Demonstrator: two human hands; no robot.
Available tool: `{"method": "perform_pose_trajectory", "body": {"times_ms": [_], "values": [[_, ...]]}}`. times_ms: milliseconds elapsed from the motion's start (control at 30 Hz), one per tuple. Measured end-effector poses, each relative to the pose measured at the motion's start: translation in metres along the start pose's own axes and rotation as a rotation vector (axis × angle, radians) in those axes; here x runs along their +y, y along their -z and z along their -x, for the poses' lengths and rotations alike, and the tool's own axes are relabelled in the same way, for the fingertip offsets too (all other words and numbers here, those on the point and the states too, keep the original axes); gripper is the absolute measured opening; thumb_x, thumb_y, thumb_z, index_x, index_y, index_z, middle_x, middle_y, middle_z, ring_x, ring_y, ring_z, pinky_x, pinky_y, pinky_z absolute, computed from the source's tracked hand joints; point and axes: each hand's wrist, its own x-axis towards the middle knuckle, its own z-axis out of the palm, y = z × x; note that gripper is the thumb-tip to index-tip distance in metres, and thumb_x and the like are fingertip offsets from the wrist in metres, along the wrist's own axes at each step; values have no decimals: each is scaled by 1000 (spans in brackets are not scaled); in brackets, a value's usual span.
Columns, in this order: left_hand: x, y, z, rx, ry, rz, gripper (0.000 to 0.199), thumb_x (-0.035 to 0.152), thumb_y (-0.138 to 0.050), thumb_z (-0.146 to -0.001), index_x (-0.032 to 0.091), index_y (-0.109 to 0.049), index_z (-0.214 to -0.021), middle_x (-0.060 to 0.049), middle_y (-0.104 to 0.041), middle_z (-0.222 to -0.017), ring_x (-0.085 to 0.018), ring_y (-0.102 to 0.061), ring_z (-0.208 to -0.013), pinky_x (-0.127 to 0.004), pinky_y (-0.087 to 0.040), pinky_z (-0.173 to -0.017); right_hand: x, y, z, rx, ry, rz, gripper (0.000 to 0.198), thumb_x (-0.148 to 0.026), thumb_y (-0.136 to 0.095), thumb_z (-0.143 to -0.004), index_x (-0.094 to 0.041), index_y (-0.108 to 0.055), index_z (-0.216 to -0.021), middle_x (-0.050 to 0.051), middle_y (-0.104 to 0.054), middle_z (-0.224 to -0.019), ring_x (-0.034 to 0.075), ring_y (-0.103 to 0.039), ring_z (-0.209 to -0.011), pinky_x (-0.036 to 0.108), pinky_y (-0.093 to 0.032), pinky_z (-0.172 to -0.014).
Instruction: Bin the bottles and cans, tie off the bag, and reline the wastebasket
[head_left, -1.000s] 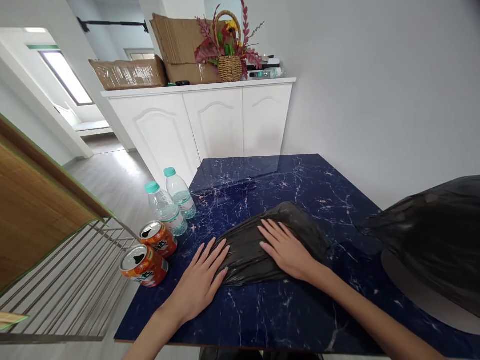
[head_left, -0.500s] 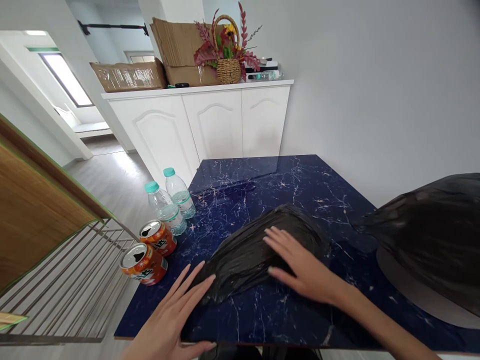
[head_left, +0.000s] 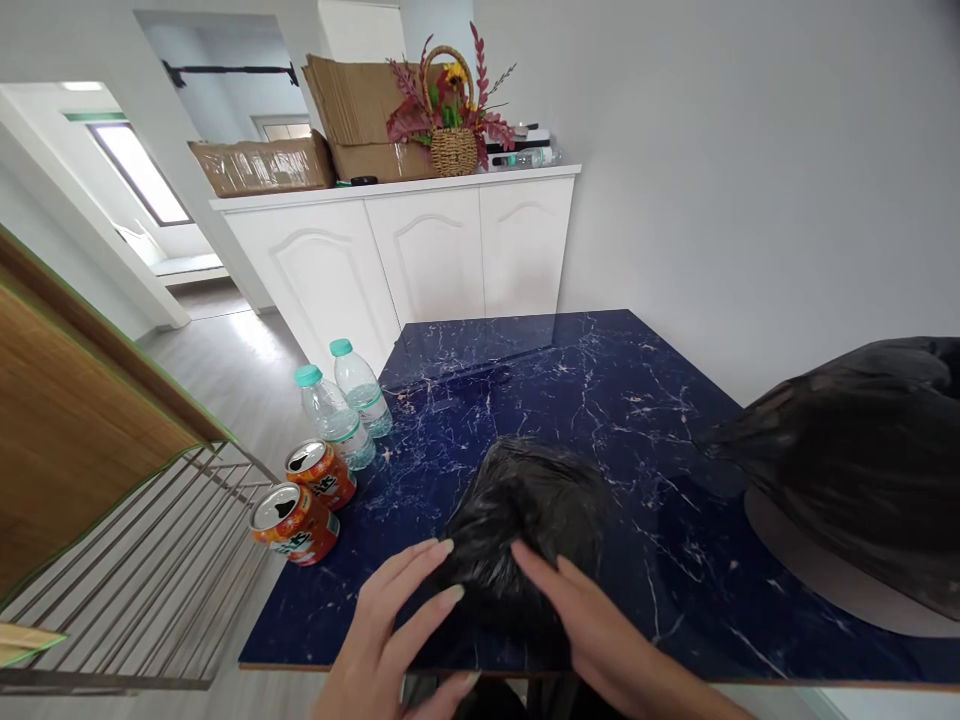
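Observation:
A crumpled black plastic bag (head_left: 551, 500) lies bunched on the blue marbled table (head_left: 442, 400), its near part drawn toward the front edge. Beside the bag's left side is my left hand (head_left: 394, 620), open, with fingers apart and fingertips at the plastic. My right hand (head_left: 592, 620) is closed on the near right part of the bag; its thumb presses into the folds, and some fingers are hidden or blurred.
Two orange drink cans (head_left: 304, 525) and two clear bottles (head_left: 334, 415) with teal caps line the table's left edge. At right, a black bag covers a grey bin (head_left: 795, 570). A wire rack (head_left: 165, 560) stands left. A white cabinet (head_left: 427, 250) is beyond.
The bag went from a long flattened shape to a shorter bunched one. My right hand came nearer and closed on it. My left hand moved right, off the bag's top.

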Motion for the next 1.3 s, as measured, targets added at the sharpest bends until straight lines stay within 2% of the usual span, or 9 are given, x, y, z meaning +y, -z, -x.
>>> {"method": "perform_pose_trajectory", "body": {"times_ms": [100,333,433,567,733,867,1067,1233,1300], "values": [[-2,-19,-23,-230,-68,-97,59,27,-60,-106,24,-44,-163,-11,-44,-170,-33,-34,-161,-56,-41,-127,-16,26,-23,81,54,-27,74,-67,-56,-102,-16,-56,-156,15,-67,-150,31,-63,-140,46,-49,-121],[-33,-80,-58,-487,-78,-100,63,47,-48,-112,23,-34,-169,-8,-33,-176,-33,-21,-166,-61,-24,-135,-27,77,-70,515,702,909,81,-53,-49,-108,-28,-11,-176,12,-28,-178,36,-31,-162,62,-38,-127],[-39,-89,-59,-515,-73,-75,62,49,-48,-112,20,-38,-167,-10,-36,-175,-32,-23,-165,-59,-25,-135,-19,81,-70,397,871,1321,66,-48,-39,-114,-33,-19,-175,4,-17,-181,35,-11,-167,65,-22,-133],[-41,-85,-58,-534,-70,-49,69,50,-48,-112,23,-27,-172,-9,-27,-178,-32,-22,-165,-55,-29,-134,-6,97,-77,194,698,1564,68,-57,-33,-114,-26,-25,-173,9,-22,-179,34,-14,-167,67,-20,-132],[-46,-73,-53,-561,-53,-25,73,49,-49,-112,27,-18,-174,-8,-28,-178,-30,-26,-165,-55,-30,-133,-20,108,-61,82,610,1544,67,-58,-30,-115,-28,-22,-174,4,-17,-180,30,-9,-167,62,-20,-134],[-50,-68,-46,-525,-8,-1,73,47,-53,-110,27,-21,-173,-9,-39,-174,-29,-35,-162,-54,-32,-132,-28,93,-24,-87,773,1542,83,-63,-52,-107,-29,-17,-175,4,-18,-180,32,-12,-167,61,-23,-135],[-57,-65,-50,-452,47,52,80,62,-75,-93,25,-50,-159,-14,-60,-156,-35,-52,-147,-55,-44,-123,0,94,-10,-65,898,1522,59,-14,-41,-109,-32,-46,-165,2,-56,-162,27,-53,-150,58,-37,-130],[-52,-58,-58,-396,145,216,22,41,-64,-106,26,-72,-119,-7,-78,-122,-25,-71,-118,-41,-53,-107,-13,100,8,-36,600,1129,41,-35,-40,-115,-35,-66,-147,2,-80,-128,28,-78,-113,39,-67,-91],[-46,-58,-61,-379,273,309,21,39,-57,-109,24,-71,-104,-3,-78,-99,-20,-74,-93,-32,-56,-87,-16,100,14,68,542,1054,39,-42,-40,-115,-34,-68,-142,3,-82,-118,28,-81,-99,37,-68,-78]]}}
